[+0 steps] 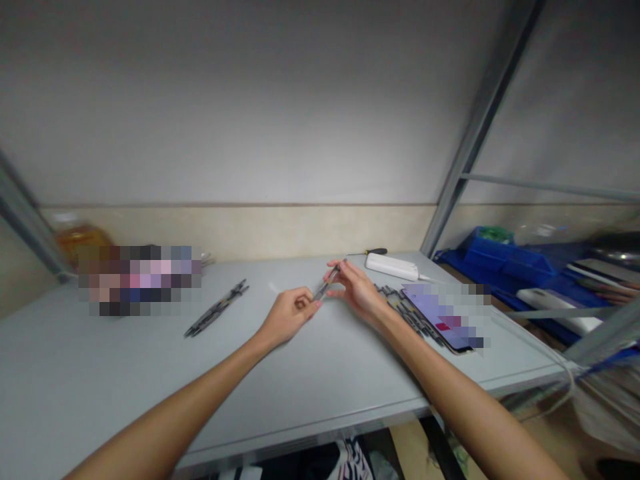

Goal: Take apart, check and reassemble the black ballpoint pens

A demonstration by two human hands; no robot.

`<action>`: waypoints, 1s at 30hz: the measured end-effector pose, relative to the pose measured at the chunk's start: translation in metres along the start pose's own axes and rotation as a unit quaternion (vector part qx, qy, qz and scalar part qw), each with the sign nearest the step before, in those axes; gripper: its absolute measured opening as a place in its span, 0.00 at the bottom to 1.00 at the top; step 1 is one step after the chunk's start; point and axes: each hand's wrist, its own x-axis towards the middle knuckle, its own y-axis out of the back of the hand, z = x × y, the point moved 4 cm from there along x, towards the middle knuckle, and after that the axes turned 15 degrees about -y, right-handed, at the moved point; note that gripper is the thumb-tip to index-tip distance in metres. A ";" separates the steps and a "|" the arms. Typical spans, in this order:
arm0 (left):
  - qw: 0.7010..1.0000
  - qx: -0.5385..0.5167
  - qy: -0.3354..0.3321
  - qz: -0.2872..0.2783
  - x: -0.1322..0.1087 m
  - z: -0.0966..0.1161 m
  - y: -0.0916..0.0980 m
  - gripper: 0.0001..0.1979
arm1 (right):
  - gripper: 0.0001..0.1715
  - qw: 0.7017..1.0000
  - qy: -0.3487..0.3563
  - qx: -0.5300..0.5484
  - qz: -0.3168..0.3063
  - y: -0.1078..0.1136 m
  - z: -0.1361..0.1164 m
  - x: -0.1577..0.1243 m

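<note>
A grey desk (150, 393) stands against a pale wall (250, 133) — at left lies a small bunch of pens (217, 309); mid-desk, the left hand (287, 315) pinches a pen (325, 289) by its lower end above the surface, the right hand (357, 288) fingering its upper end; farther right, more pens (407, 312) lie beside a smartphone (436, 320) — work looks underway, this pen unfinished, which group is done unclear

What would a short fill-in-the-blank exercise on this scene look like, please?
The pen runs from the left hand up to the ____ hand.
The smaller group of pens lies to the ____ of both hands.
The screwdriver has a black and ____ handle.
The bins at far right are ____.

Missing words: right; left; yellow; blue.
</note>
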 end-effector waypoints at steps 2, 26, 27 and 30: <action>0.999 0.044 -0.022 -0.001 -0.001 0.006 -0.001 0.15 | 0.17 0.998 -0.020 0.042 -0.039 -0.005 0.003 0.000; 0.945 0.318 -0.038 -0.062 -0.001 -0.004 0.017 0.13 | 0.20 0.978 -0.076 0.180 -0.069 0.027 -0.011 0.000; 0.946 0.316 -0.037 -0.062 -0.001 -0.004 0.017 0.13 | 0.20 0.980 -0.074 0.176 -0.065 0.027 -0.012 -0.001; 0.946 0.315 -0.031 -0.067 -0.001 -0.004 0.016 0.13 | 0.23 0.982 -0.065 0.161 -0.067 0.026 -0.014 -0.002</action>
